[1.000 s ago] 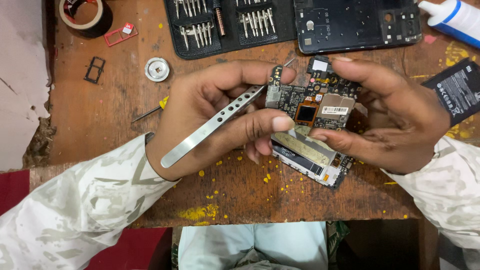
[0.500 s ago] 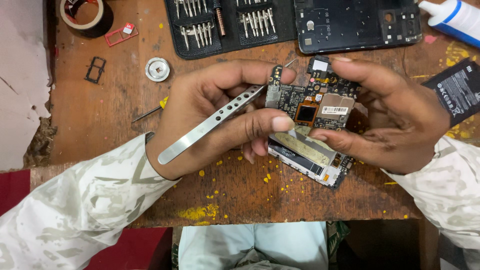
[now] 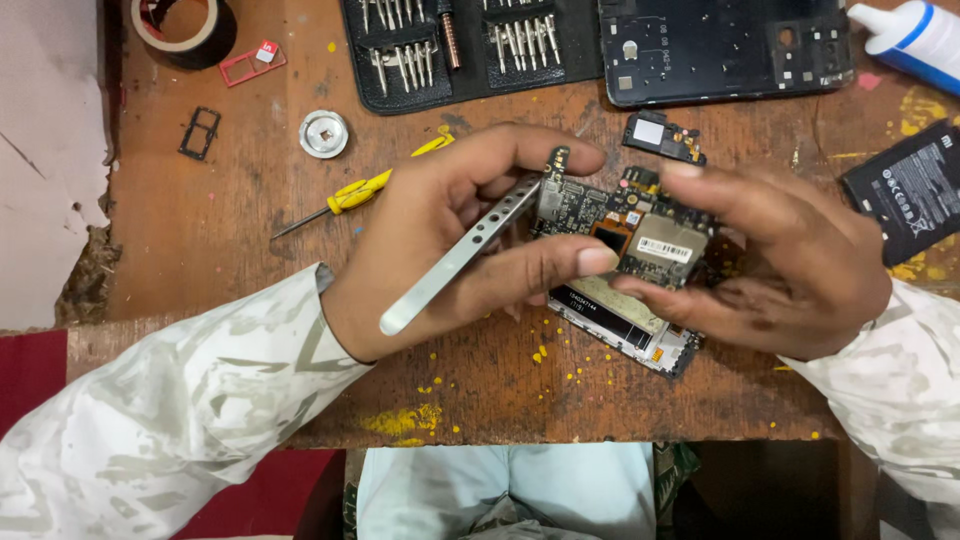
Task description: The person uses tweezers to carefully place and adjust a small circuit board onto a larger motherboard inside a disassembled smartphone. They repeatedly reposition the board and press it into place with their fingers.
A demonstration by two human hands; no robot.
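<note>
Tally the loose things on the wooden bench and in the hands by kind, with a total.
Tweezers, in left hand: 1
Circuit boards: 2, the main one held by right hand, a small one
Phone shells: 2
Battery: 1
Screwdriver: 1
Bit kit: 1
Tape roll: 1
Card trays: 2
Glue bottle: 1
Round metal cap: 1
Total: 13
</note>
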